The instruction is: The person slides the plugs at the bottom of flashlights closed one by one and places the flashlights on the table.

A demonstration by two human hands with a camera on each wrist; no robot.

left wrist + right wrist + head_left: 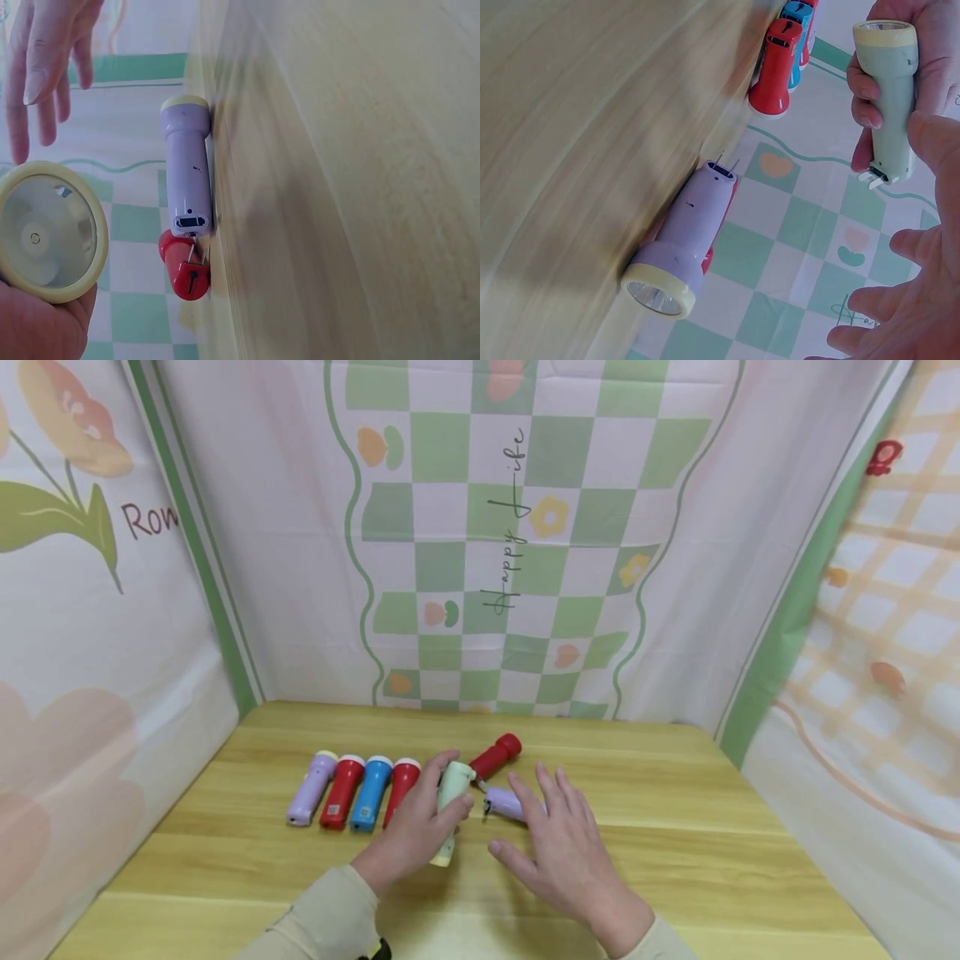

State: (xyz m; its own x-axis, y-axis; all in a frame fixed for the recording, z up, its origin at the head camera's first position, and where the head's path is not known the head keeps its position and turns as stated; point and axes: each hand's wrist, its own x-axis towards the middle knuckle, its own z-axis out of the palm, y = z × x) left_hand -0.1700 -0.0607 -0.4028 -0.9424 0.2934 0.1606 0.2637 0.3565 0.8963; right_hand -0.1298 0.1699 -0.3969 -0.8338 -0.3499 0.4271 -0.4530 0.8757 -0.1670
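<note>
Left hand (411, 837) is gripping a pale green, cream-rimmed plastic flashlight (454, 787), fingers curled round its barrel. Going by the head view, the right hand (567, 852) is hovering just beside it, fingers spread, holding nothing. A row of lilac, red and blue plastic flashlights (371, 795) is lying to the left, and a loose lilac plastic flashlight (506, 804) and a loose red plastic flashlight (495, 757) are resting on the wood-grain table (675, 860) to the right.

Over on the left wrist view, the green one's round clear lens (52, 232) is facing the camera.

Right wrist view: its metal prongs (875, 181) are poking out of the tail. Imo the trick is keeping the grip on that barrel and steering the prongs clear of the loose lilac one, since they're looking kinda snaggy.
</note>
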